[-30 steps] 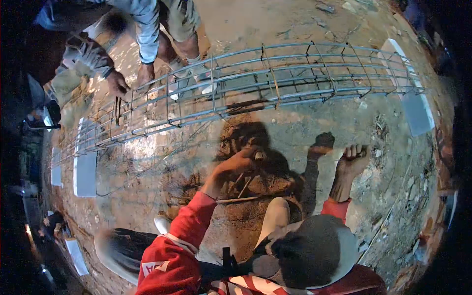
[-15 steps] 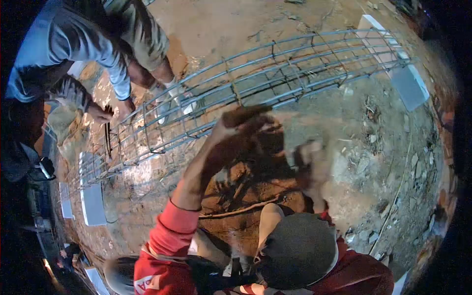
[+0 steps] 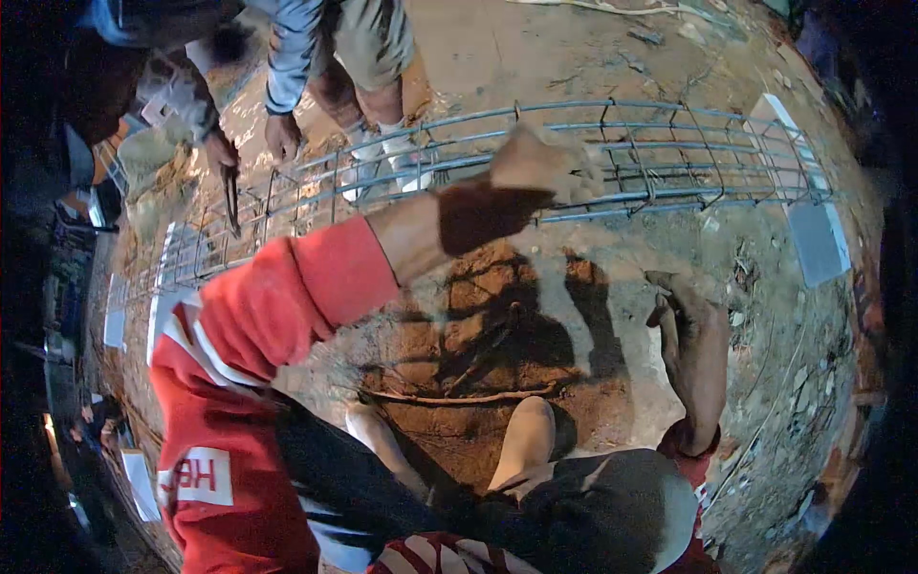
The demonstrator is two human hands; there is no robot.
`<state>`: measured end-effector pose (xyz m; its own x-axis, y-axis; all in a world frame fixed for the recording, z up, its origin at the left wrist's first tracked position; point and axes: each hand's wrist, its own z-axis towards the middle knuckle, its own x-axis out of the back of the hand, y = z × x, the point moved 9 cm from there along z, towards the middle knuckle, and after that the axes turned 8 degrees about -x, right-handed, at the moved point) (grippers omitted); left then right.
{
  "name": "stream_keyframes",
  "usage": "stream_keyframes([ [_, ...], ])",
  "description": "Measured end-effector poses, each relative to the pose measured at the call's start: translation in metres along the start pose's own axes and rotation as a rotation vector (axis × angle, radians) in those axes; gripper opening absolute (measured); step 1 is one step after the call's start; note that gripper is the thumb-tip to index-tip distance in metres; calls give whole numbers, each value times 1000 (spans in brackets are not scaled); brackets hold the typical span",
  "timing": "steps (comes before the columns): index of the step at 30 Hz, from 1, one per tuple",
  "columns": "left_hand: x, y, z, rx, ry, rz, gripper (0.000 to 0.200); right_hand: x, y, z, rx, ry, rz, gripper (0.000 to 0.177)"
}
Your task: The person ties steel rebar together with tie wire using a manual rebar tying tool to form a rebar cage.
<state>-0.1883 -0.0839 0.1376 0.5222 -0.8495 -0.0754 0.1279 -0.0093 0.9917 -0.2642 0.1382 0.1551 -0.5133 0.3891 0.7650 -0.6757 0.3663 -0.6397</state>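
A long rebar cage (image 3: 650, 163) of steel bars and stirrups lies across the dirt ground on white blocks. My left hand (image 3: 547, 163), on a red-sleeved arm, reaches over the cage's near upper bars with fingers curled; it is blurred, and I cannot tell whether it holds anything. My right hand (image 3: 690, 335) hangs low at the right above the dirt, fingers loosely apart, nothing visible in it. It is well clear of the cage.
A co-worker bends over the cage's far left part, a hand (image 3: 222, 153) holding a dark tool (image 3: 231, 201). White blocks (image 3: 820, 241) support the cage ends. A bent wire (image 3: 459, 394) lies on the dirt by my shoes (image 3: 531, 430). Rubble lies at the right.
My left hand has risen from the ground by my feet up to the cage. My right hand has dropped lower at the right. The view has swung.
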Motion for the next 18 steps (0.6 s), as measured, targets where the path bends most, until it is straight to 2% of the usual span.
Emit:
stream_keyframes([
  [3, 17, 9, -16, -83, -22, 61, 18, -29, -3, 3, 43, -100, 137, 30],
  [5, -3, 9, -43, -193, -314, 52, 15, -59, -11, 0, -158, -368, 573, 29],
  [6, -1, -16, -51, -56, -296, -71, 15, -72, -22, 1, -182, -409, 784, 24],
  [7, 0, -3, -64, -376, -297, 440, 16, -72, -28, 8, -60, -206, 643, 23],
  [8, -4, -1, -74, -530, -307, 689, 17, -73, -32, 12, 55, -10, 494, 22],
  [9, -8, 3, -85, -689, -279, 938, 18, -91, -25, 16, 46, -10, 489, 22],
  [11, 35, -56, -75, 133, 87, 363, 18, -124, 3, 21, -144, -92, 749, 20],
  [12, 32, -55, -77, 132, 81, 357, 18, -124, 2, 19, -148, -87, 743, 20],
  [14, 35, -53, -82, 160, 144, 213, 20, -137, 0, 15, -225, -210, 899, 21],
  [15, 30, -34, -78, 9, 30, 570, 22, -136, -3, 17, -149, -205, 848, 24],
  [16, 31, -31, -77, 10, 21, 566, 22, -138, -1, 16, -156, -199, 848, 24],
  [18, 26, -20, -72, -87, -50, 755, 24, -146, 1, 14, -217, -224, 924, 26],
])
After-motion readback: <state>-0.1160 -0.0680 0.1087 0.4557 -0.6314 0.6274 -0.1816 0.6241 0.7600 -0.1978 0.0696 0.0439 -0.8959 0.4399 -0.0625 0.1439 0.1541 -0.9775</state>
